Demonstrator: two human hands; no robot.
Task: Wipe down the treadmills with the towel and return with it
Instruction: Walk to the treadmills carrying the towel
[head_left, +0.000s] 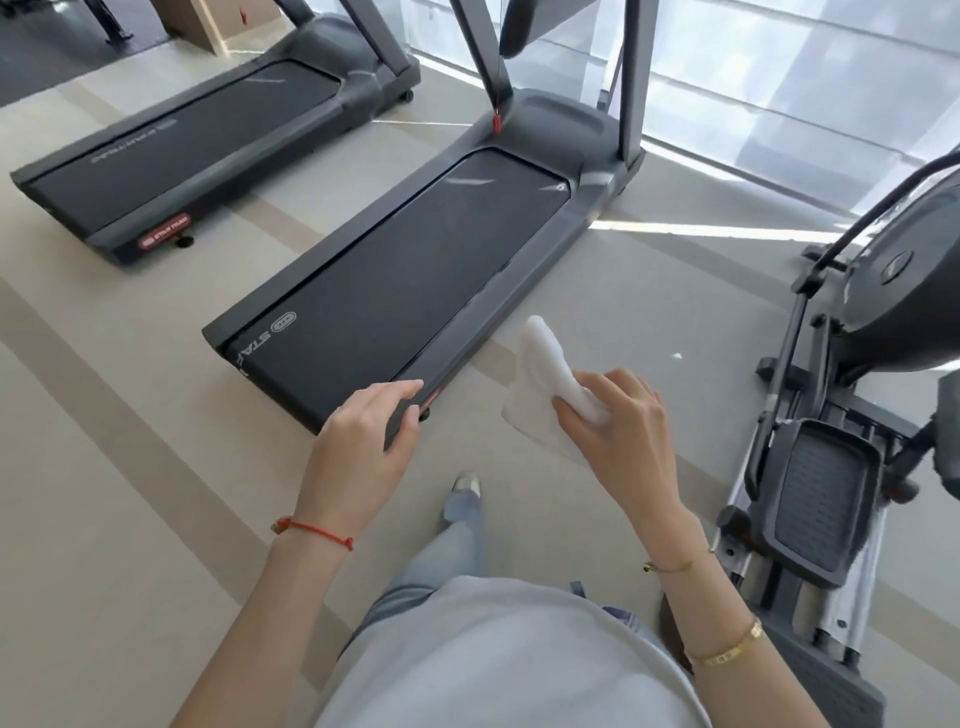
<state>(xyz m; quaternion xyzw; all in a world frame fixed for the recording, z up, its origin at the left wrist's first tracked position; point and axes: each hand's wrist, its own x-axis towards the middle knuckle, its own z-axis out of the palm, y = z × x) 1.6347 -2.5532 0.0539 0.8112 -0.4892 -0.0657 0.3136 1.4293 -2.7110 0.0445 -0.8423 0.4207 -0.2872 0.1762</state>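
Note:
Two dark grey treadmills stand on the pale floor: the near treadmill (415, 270) straight ahead, and the far treadmill (197, 140) to its left. A white towel (545, 374) hangs crumpled from my right hand (618, 431), which grips it in the air just right of the near treadmill's rear corner. My left hand (363, 436) hovers over that rear corner, fingers loosely curled and apart, holding nothing. Whether it touches the deck I cannot tell.
An elliptical trainer (841, 467) stands close on the right, its pedal near my right arm. A window wall (779, 93) runs behind the machines. A red safety clip (497, 122) dangles over the near treadmill's front. My foot (465, 493) steps on the floor between the machines.

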